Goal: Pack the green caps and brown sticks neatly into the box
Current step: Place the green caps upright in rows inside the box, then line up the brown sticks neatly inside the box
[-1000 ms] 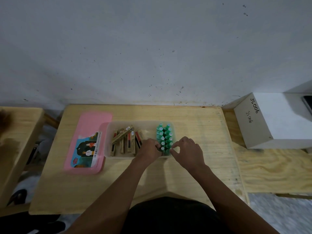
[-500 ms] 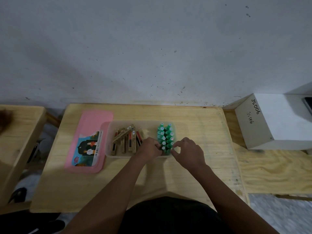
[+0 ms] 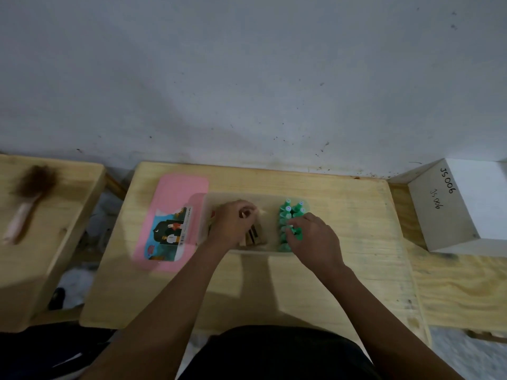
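Note:
A clear plastic box [image 3: 274, 195] sits in the middle of the wooden table [image 3: 351, 215]. Several green caps [image 3: 290, 212] stand packed in rows at its right end. Brown sticks [image 3: 253, 237] lie in its left half, mostly hidden under my left hand [image 3: 233, 226]. That hand is closed around one brown stick, whose pale tip pokes out toward the caps. My right hand [image 3: 312, 239] rests on the near green caps with its fingertips pressing on them.
The box's pink lid [image 3: 175, 193] lies flat just left of the box, partly under it. A white carton [image 3: 472, 204] marked JS006 stands at the right. A brush [image 3: 27, 201] lies on a second wooden table at the left. A grey wall runs behind.
My left hand has moved left from the green caps to the brown sticks and closed on one. My right hand has slid onto the near caps. The view has shifted right.

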